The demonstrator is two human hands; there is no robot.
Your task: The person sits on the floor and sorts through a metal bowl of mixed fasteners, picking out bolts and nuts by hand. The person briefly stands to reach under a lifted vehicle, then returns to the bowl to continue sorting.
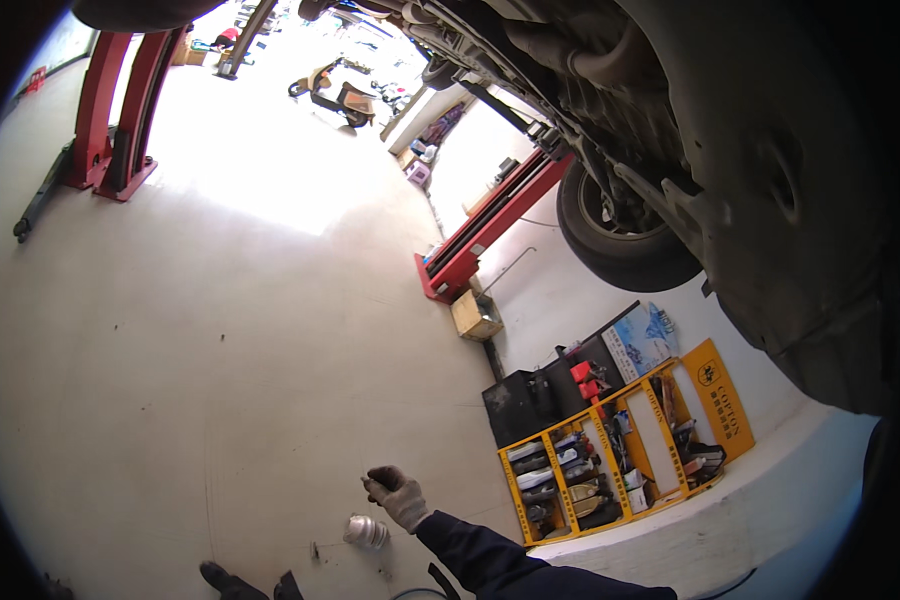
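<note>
My right hand (396, 495), in a soiled light glove and a dark sleeve, reaches in from the bottom. Its thumb and fingers are pinched on a small object (366, 481) too small to name. Below and left of the hand, a ribbed silvery metal part (366, 531) rests on the floor. A small dark upright piece (314, 551) stands to the left of that part. My left hand is out of view. Overhead, the underside of a raised car (622, 112) fills the upper right, with one of its wheels (622, 225) hanging in view.
Red lift posts (487, 225) stand at the centre right and upper left. A yellow shelf rack (622, 450) with containers and parts stands by the wall, near a black cabinet (516, 409). A wooden box (476, 315) sits by the post. Farther off is a scooter (337, 97).
</note>
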